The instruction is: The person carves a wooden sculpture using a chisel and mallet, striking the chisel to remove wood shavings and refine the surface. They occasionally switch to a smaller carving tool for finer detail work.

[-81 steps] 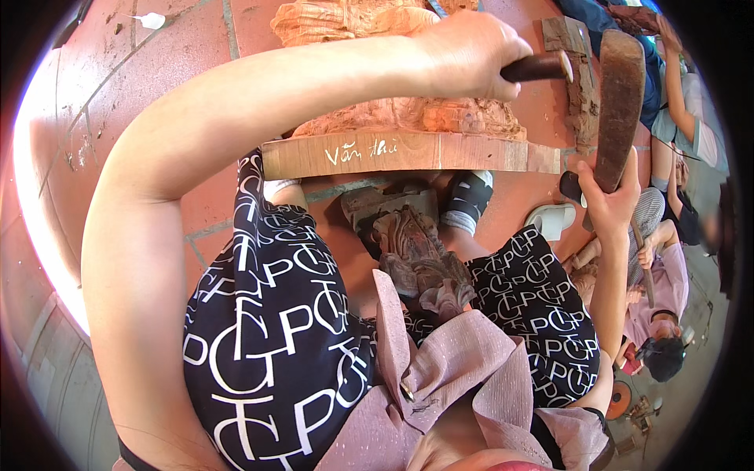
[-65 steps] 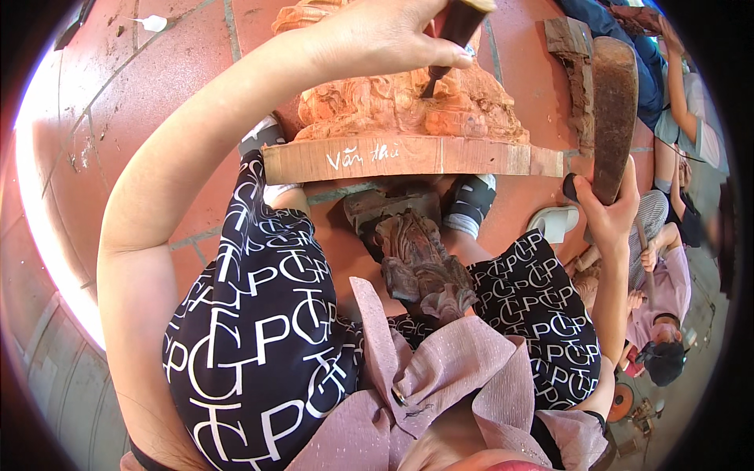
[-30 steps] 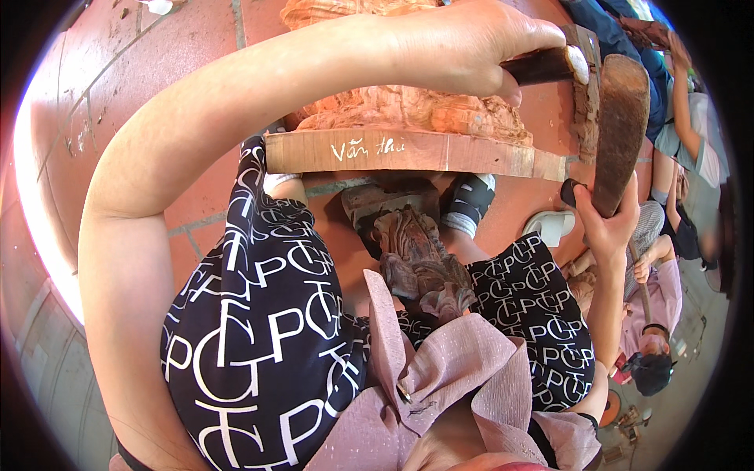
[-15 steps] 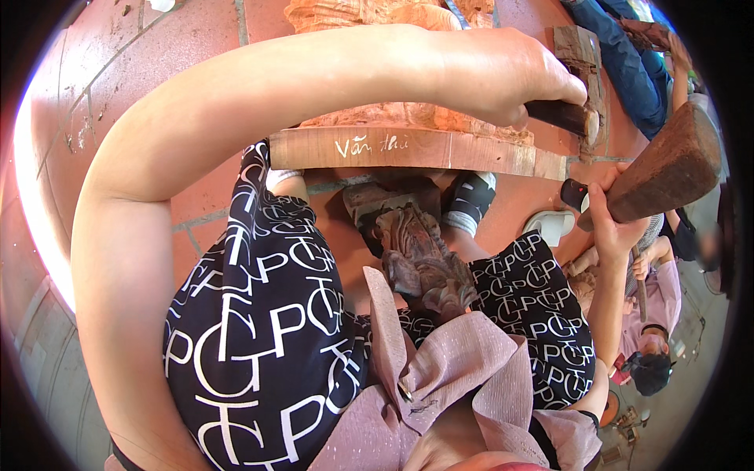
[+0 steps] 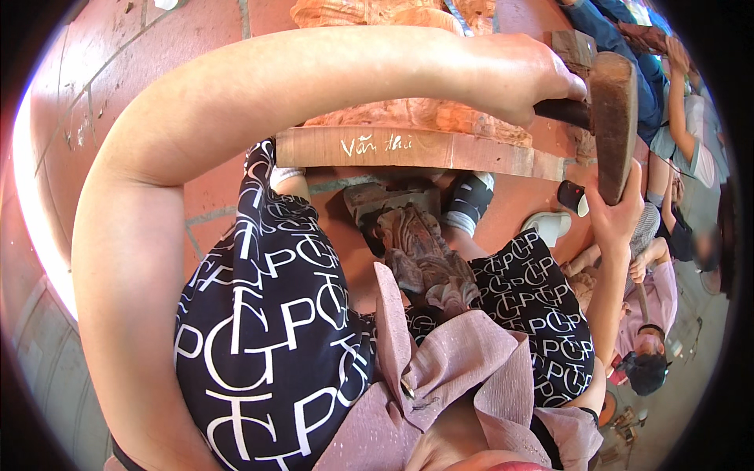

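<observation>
My left arm arches across the view above a pale orange wood carving [image 5: 377,114], which has a flat base edge [image 5: 471,151] toward me. My left hand [image 5: 522,78] is closed around a chisel with a dark handle [image 5: 567,112]; its working end is hidden behind the hand and arm. My right hand [image 5: 616,208] grips a brown wooden mallet [image 5: 614,118], held upright at the right. The mallet's head overlaps the butt of the chisel handle and appears to meet it.
A dark carved wooden piece [image 5: 420,247] lies between my legs. A narrow metal strip [image 5: 457,16] rests on the carving's far side. At right are a wood block [image 5: 571,51], a black cup-like object [image 5: 572,196], a pale slipper [image 5: 547,226] and other people [image 5: 652,314] sitting close by.
The mallet has swung left and up, from apart at the right to the chisel's butt, and its head now stands upright. My left hand has barely moved.
</observation>
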Demonstrator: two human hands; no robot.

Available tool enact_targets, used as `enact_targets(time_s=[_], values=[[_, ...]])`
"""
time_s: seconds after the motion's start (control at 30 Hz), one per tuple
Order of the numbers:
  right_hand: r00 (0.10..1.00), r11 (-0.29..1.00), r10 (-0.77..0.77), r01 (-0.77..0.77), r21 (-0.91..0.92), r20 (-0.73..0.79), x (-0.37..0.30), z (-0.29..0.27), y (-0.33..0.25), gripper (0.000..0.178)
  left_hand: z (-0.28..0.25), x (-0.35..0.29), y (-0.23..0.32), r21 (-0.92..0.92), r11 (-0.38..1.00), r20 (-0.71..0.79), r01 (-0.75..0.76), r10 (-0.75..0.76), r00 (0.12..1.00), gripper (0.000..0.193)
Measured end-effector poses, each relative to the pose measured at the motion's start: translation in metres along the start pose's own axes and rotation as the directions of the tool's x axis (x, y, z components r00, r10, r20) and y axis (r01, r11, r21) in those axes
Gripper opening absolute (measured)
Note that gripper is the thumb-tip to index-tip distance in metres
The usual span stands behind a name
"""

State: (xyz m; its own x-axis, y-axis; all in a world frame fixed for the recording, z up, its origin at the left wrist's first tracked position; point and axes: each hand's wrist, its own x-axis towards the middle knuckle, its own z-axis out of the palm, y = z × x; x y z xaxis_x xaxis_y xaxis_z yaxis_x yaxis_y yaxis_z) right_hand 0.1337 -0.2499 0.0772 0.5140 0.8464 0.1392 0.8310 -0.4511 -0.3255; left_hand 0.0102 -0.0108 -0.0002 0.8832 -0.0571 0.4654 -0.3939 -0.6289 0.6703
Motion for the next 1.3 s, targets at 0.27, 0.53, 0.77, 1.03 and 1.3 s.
enact_targets(time_s=[0.27, 0.53, 0.77, 1.03, 1.3], values=[[0.998, 1.0, 0.013, -0.014, 0.02, 0.065, 0.002, 0.002, 0.004, 0.039, 0.005, 0.003, -0.004, 0.015, 0.999, -0.033, -0.029, 0.03, 0.999, 0.046], [0.996, 0.988, 0.047, -0.057, 0.144, 0.072, 0.001, 0.002, 0.008, 0.034, 0.007, 0.004, -0.004, 0.043, 0.997, -0.096, -0.069, 0.073, 0.993, 0.045], [0.992, 0.865, 0.122, -0.116, 0.489, 0.021, -0.009, 0.002, 0.026, 0.038, -0.005, 0.007, 0.005, 0.012, 0.998, 0.045, 0.059, -0.059, 0.997, 0.047], [0.979, 0.821, 0.2, -0.194, 0.537, 0.048, -0.011, 0.005, 0.02, 0.043, -0.002, -0.005, -0.003, 0.057, 0.997, -0.032, 0.06, -0.058, 0.998, 0.04], [0.972, 0.854, 0.215, -0.235, 0.464, 0.096, -0.017, 0.002, 0.013, 0.044, -0.049, -0.009, 0.015, -0.098, 0.981, 0.047, 0.165, -0.161, 0.986, 0.037]])
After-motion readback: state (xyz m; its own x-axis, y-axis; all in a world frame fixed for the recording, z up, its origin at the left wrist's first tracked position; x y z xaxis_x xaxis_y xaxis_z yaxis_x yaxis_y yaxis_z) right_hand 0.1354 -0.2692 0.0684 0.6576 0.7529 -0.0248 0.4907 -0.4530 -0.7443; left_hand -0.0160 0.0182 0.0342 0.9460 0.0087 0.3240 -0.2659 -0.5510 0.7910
